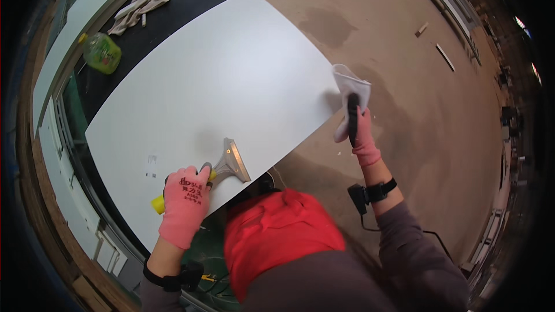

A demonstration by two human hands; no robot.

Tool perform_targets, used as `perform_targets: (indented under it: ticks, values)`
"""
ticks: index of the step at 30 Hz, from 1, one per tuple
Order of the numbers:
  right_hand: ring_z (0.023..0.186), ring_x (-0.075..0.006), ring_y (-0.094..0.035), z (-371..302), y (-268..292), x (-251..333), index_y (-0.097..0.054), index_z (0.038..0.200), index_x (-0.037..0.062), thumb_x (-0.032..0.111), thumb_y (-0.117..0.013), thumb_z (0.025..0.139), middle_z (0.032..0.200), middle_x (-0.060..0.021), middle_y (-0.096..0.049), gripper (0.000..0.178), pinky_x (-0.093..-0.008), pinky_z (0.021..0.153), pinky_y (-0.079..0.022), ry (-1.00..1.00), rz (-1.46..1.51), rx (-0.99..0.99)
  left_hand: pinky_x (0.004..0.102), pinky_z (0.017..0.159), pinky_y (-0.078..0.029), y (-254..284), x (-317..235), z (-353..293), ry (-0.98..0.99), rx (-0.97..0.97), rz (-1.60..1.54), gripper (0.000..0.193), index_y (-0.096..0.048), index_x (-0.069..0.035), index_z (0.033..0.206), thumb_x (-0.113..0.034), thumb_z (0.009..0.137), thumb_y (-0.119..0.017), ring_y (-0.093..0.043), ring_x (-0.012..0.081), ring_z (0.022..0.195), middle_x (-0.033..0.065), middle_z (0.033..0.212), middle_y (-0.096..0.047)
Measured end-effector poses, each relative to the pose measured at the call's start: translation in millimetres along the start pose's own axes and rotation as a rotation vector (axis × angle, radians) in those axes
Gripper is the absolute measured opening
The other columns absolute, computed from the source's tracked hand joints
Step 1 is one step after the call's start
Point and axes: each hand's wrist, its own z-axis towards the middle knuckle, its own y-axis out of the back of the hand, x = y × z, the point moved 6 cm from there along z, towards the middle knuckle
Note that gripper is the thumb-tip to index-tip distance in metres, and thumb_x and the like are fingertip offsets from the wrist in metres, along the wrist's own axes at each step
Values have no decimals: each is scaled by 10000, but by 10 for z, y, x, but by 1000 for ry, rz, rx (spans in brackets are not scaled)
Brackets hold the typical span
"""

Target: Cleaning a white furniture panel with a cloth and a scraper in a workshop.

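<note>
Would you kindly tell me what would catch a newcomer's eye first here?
Probably the large white panel filling the middle, then the red garment at lower centre. The pink-gloved left hand holds a yellow-handled scraper by the panel's near edge; the right hand holds a white cloth at its right corner.

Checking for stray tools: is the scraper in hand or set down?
In hand: the left hand grips the yellow handle of the scraper; yellow shows either side of the pink glove.

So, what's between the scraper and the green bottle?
In the head view, the white board lies between them, then a strip of black surface beside the bottle.
</note>
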Motion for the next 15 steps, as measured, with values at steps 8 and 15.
perform_targets:
  ticks: [8,15]
  values:
    - [999,-143,-547,-659,933,-122,-465,1248,-1,378,-414,975,1149,-59,-554,470,-287,866,-449,46,436,-178,383,724,-446,84,-819,822,-178,45,60,216,-546,-112,968,-207,788,-620,-587,257,829,84,830,-585]
    - [869,-120,-553,-1099,1349,-336,-519,1169,6,389,-449,963,1022,-38,-584,440,-271,764,-454,17,400,-358,381,741,-468,135,-1543,1501,-298,9,95,189,-538,-104,966,-241,838,-560,-603,253,873,91,883,-611]
